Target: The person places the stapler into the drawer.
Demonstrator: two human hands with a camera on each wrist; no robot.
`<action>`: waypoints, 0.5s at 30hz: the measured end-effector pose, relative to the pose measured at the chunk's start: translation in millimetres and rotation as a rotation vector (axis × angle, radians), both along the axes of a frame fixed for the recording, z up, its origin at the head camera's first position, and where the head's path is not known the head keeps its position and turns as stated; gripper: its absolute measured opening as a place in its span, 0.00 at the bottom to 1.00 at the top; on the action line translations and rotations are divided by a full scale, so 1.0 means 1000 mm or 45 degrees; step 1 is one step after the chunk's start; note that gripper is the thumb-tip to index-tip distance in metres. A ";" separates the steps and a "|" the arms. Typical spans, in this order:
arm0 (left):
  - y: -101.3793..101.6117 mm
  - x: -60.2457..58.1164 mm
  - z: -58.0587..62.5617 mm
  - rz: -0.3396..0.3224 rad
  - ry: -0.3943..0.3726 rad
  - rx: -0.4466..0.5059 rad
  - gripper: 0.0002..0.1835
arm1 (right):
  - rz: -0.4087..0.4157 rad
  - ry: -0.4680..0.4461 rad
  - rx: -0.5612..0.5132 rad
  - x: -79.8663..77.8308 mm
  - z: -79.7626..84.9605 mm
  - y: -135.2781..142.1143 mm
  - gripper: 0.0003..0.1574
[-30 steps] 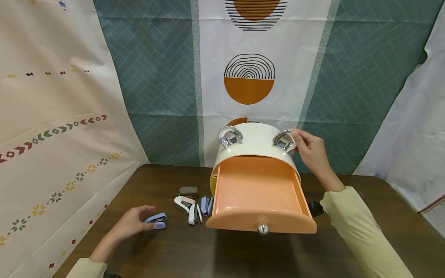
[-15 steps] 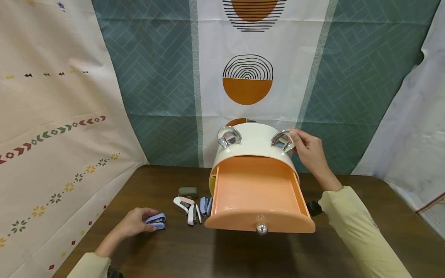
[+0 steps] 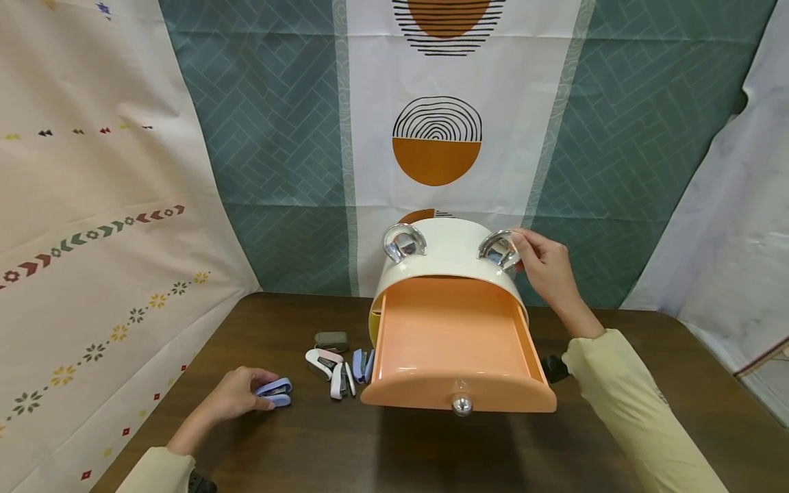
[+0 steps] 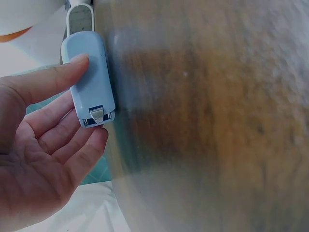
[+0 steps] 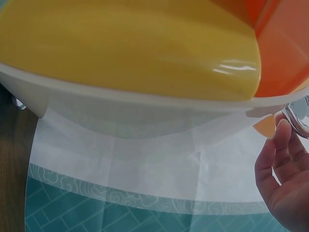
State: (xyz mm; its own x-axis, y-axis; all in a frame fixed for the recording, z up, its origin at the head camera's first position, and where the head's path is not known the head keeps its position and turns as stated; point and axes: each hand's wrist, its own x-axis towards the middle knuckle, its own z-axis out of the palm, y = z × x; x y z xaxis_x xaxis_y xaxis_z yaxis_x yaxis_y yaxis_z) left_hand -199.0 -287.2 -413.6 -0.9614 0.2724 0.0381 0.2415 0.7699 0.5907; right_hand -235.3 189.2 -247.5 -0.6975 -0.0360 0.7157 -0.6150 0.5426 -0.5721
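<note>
My left hand (image 3: 231, 397) pinches a light blue mini stapler (image 3: 279, 400) at the left of the table. In the left wrist view, the thumb lies on the stapler's (image 4: 91, 79) face and the other fingers are behind it. My right hand (image 3: 550, 268) holds the right chrome ring-shaped ear (image 3: 487, 246) on top of a cream, round-topped drawer box (image 3: 453, 236). Its peach drawer (image 3: 456, 335) is pulled out, with a silver knob (image 3: 461, 405) on the front. In the right wrist view, the fingertips meet the chrome piece (image 5: 299, 118) at the edge.
Between my left hand and the drawer lie a white-and-pink stapler (image 3: 320, 361), a white stapler (image 3: 336, 382), another blue stapler (image 3: 359, 368) and a dark green one (image 3: 331, 340). The yellow part (image 5: 130, 48) of the box shows up close in the right wrist view. Patterned cloths hang behind.
My left fingers have closed onto the blue stapler, which stays about where it was. My right hand keeps its hold on the chrome ear. The view has shifted slightly.
</note>
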 end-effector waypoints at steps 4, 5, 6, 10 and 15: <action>-0.001 0.001 0.003 0.004 -0.006 0.028 0.24 | -0.005 -0.003 0.002 0.000 0.000 -0.001 0.16; -0.001 0.001 0.004 0.003 -0.006 0.041 0.24 | -0.005 -0.004 0.003 -0.001 0.000 -0.001 0.16; 0.000 0.002 0.005 0.004 -0.005 0.054 0.24 | -0.005 -0.005 0.003 -0.001 0.000 -0.001 0.16; 0.003 0.004 0.014 0.017 0.006 0.108 0.24 | -0.004 -0.006 0.000 -0.001 0.000 0.000 0.16; 0.008 0.007 0.027 0.031 0.016 0.164 0.25 | -0.003 -0.005 0.002 0.000 0.000 0.000 0.16</action>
State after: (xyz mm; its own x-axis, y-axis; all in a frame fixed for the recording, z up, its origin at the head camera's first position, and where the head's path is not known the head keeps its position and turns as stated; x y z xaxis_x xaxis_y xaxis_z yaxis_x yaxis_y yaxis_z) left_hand -191.7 -279.1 -386.5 -0.9669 0.2410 0.0837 0.2319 0.6935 0.6821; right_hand -235.7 189.4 -247.4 -0.7002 -0.0355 0.7130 -0.6117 0.5447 -0.5737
